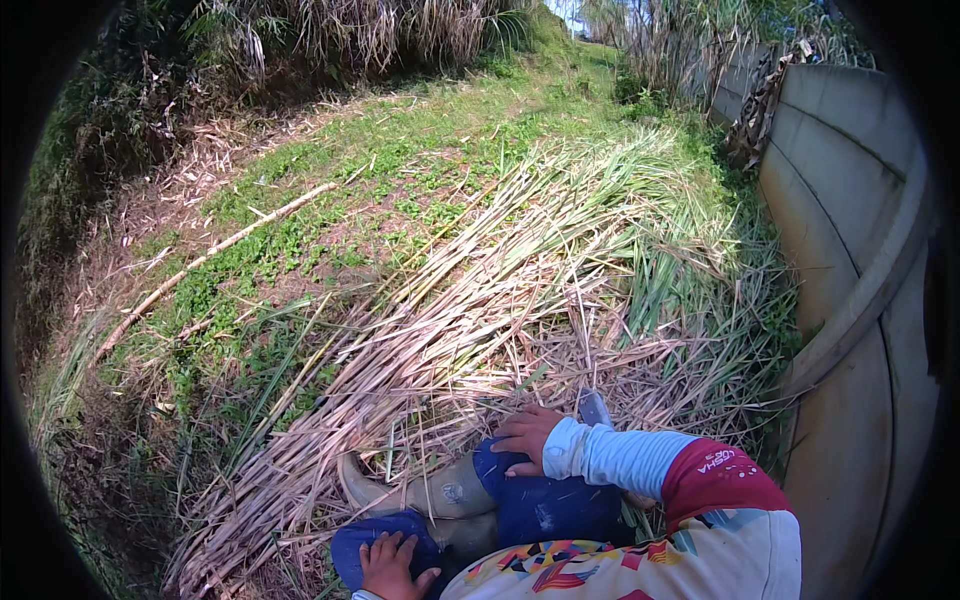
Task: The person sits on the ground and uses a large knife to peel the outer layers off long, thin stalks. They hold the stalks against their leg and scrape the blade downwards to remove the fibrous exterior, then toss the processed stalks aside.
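Observation:
My left hand (390, 566) lies on the knee of my blue trousers (550, 508), its fingers apart and nothing in it. Farther right, my right hand (529, 438) rests over the other knee, open, with its fingers draped on the cloth. Muddy olive rubber boots (448, 492) show between the knees, one toe pointing left onto the stalks. Just beyond my right wrist a flat grey piece (593, 408) sticks up; its lower part is hidden by my sleeve, and I cannot tell what it is. A long heap of cut grass stalks (470, 310) spreads in front of me.
A concrete panel wall (840, 180) runs along the right, with a curved pale beam (870, 300) against it. On the left a long dry pole (220, 248) lies across low green weeds. Tall dry grass (370, 35) borders the slope at the back.

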`<state>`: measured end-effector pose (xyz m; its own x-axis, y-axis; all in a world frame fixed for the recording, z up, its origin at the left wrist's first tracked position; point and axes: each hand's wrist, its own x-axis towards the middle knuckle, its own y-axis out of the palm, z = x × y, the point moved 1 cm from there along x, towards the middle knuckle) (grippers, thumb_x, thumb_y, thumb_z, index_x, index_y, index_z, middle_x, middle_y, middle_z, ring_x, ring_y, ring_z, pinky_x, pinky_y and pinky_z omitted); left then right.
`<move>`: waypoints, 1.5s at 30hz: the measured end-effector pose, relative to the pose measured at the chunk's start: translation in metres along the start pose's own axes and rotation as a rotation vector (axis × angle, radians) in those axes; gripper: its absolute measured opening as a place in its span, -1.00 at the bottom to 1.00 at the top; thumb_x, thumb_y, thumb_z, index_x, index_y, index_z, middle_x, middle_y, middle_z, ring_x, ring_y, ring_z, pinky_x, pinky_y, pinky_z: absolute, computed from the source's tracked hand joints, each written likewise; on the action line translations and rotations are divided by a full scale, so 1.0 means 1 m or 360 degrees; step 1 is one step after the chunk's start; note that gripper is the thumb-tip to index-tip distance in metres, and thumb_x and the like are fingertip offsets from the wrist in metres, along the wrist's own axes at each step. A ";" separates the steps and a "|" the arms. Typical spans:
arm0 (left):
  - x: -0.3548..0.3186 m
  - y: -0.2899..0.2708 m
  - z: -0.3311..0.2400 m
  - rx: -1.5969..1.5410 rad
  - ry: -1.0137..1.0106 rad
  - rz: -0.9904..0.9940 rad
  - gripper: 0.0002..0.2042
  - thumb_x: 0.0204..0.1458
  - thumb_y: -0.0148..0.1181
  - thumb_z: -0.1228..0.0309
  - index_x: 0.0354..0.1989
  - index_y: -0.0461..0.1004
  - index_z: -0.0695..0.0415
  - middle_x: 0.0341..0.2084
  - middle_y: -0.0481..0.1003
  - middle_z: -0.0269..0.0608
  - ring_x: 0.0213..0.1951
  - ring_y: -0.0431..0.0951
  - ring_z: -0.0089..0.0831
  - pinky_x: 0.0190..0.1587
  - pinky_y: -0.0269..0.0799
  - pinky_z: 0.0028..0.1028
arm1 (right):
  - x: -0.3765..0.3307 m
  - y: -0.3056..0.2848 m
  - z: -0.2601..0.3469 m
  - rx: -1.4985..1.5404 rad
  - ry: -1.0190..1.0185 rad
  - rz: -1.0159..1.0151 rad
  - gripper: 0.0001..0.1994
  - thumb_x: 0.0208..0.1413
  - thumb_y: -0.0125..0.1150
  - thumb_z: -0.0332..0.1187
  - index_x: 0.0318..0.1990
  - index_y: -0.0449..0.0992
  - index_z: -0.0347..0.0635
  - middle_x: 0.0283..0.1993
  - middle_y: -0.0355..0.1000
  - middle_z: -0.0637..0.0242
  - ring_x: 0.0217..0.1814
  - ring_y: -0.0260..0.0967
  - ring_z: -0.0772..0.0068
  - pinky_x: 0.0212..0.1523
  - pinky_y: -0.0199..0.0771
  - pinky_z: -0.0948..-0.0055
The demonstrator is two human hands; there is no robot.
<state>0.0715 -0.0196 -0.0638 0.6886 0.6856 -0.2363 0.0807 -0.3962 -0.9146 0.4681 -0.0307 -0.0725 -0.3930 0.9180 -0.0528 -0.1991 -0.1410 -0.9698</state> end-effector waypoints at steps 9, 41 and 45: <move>-0.033 0.002 0.032 -0.0122 -0.0332 -0.0226 -0.27 -0.03 0.35 0.03 0.30 0.33 0.13 0.30 0.27 0.20 0.32 0.22 0.22 0.38 0.02 0.11 | -0.075 0.017 -0.170 0.0945 0.1471 0.0139 -0.32 0.16 0.16 0.25 0.28 0.42 0.01 0.29 0.36 0.07 0.34 0.30 0.04 0.35 0.26 0.08; 0.021 -0.009 0.071 0.0303 0.0172 0.0114 -0.34 0.06 0.19 -0.07 0.29 0.38 0.03 0.30 0.32 -0.04 0.35 0.24 -0.04 0.40 -0.09 0.17 | -0.117 0.040 0.073 0.0217 0.1115 -0.0435 -0.25 0.03 0.33 0.16 0.34 0.33 0.03 0.43 0.06 -0.09 0.46 -0.01 -0.25 0.43 0.04 -0.11; 0.011 -0.042 0.255 0.0509 -0.1635 0.0231 -0.37 0.09 0.22 -0.06 0.27 0.40 0.04 0.27 0.35 0.10 0.38 0.20 0.04 0.40 -0.09 0.16 | -0.120 0.046 0.070 0.0293 0.1129 -0.0567 -0.28 0.01 0.34 0.14 0.32 0.37 0.11 0.42 0.08 -0.07 0.43 0.03 -0.24 0.42 0.06 -0.12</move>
<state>-0.1084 0.1605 -0.1116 -0.2679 0.8876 -0.3746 -0.2468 -0.4391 -0.8639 0.4438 -0.1735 -0.0944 0.3716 0.9268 0.0535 -0.3736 0.2020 -0.9053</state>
